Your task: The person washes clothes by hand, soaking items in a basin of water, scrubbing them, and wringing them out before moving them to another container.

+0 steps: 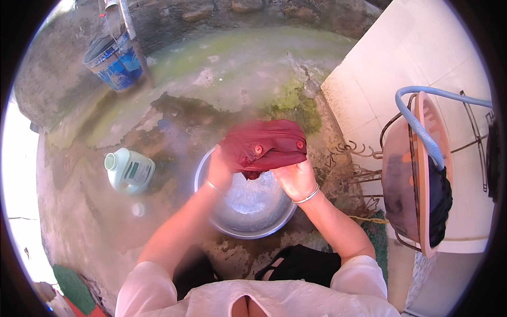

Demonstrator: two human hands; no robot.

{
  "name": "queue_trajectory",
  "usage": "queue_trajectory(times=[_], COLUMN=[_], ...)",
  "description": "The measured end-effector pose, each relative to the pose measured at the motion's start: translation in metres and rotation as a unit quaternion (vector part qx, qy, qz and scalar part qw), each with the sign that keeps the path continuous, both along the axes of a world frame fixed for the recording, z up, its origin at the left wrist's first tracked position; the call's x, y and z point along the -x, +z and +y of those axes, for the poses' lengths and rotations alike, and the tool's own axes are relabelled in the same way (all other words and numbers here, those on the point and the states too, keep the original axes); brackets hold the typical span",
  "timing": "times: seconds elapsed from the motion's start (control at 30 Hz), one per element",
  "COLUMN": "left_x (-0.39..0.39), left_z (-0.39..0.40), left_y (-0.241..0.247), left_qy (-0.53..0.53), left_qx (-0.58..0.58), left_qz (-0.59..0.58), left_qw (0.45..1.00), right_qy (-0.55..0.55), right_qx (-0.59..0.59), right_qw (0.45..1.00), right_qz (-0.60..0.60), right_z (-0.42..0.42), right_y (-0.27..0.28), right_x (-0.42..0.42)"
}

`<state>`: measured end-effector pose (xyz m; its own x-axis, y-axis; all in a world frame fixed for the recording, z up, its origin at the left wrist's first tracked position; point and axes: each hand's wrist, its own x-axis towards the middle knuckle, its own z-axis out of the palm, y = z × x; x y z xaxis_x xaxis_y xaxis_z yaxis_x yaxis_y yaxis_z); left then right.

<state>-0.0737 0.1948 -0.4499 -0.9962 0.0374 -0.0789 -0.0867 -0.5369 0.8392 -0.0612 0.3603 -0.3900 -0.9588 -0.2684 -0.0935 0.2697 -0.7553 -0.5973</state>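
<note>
Both my hands hold a bunched dark red buttoned garment (269,144) above a round metal basin (253,206). My left hand (222,168) grips the cloth at its left side, with the fingers partly hidden by it. From below and the right, my right hand (297,178) supports the other end, its fingers partly behind the fabric. Two red buttons face up on the garment. Whitish, sudsy-looking water lies in the basin beneath. An uncapped pale green plastic jug (132,170) lies to the left of the basin, and a white cap (138,209) rests near it.
A blue paint-stained bucket (115,65) is beside a pole at the back left. On the right, a pink plastic tub (416,174) holding dark cloth sits in a metal rack with hooks, with a blue hose (422,123) over it. Tiled slab edge (340,107) borders the mossy, wet ground.
</note>
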Motion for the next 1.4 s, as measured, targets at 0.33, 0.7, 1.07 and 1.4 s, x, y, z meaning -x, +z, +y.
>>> queue_trajectory(times=[0.33, 0.7, 1.07, 1.4], left_x=[-0.014, -0.051, -0.06, -0.098], left_z=[0.011, 0.02, 0.035, 0.049], left_y=[0.027, 0.014, -0.022, 0.011], left_qy=[0.005, 0.027, -0.036, 0.09], left_qx=[0.032, -0.085, -0.249, -0.306], left_qz=[0.005, -0.141, -0.287, -0.401], left_qw=[0.999, 0.986, 0.924, 0.859], right_qy=[0.214, -0.085, -0.076, -0.061], right_qx=[0.174, -0.125, -0.316, -0.474], right_qw=[0.95, 0.98, 0.945, 0.873], right_qz=[-0.146, -0.129, 0.019, 0.099], right_z=[0.018, -0.019, -0.03, -0.03], right_y=[-0.027, -0.034, -0.057, -0.038], right_x=[0.0, 0.005, 0.004, -0.019])
